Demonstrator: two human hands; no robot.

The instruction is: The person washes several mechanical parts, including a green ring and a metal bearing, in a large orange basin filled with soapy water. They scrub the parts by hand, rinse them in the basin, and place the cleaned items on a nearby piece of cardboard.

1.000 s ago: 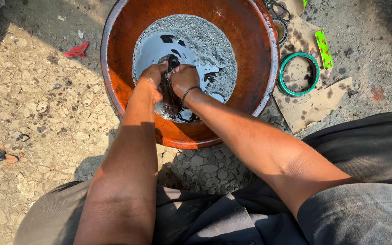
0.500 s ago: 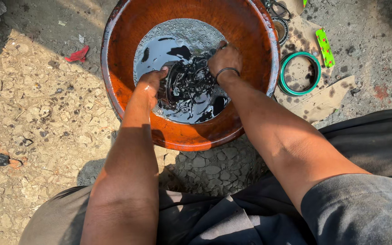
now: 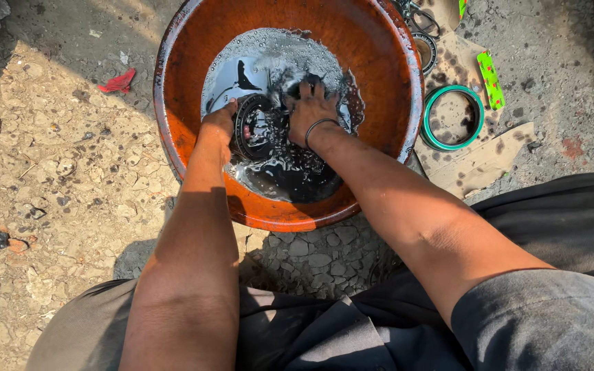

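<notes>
Both hands are sunk in dark, shiny liquid inside an orange basin (image 3: 194, 41). Between them sits a black round metal part (image 3: 259, 127), half under the liquid. Left hand (image 3: 220, 118) curls against the part's left rim; right hand (image 3: 309, 110), a thin band on its wrist, lies with fingers spread over the right edge, pressing down. Well to the right of the right hand, a green ring (image 3: 452, 118) lies on stained cardboard (image 3: 479, 161). Far left of the left hand, a red scrap (image 3: 118, 82) rests on stony ground.

head view | looks steeply down | close over orange basin (image 3: 393, 62)
</notes>
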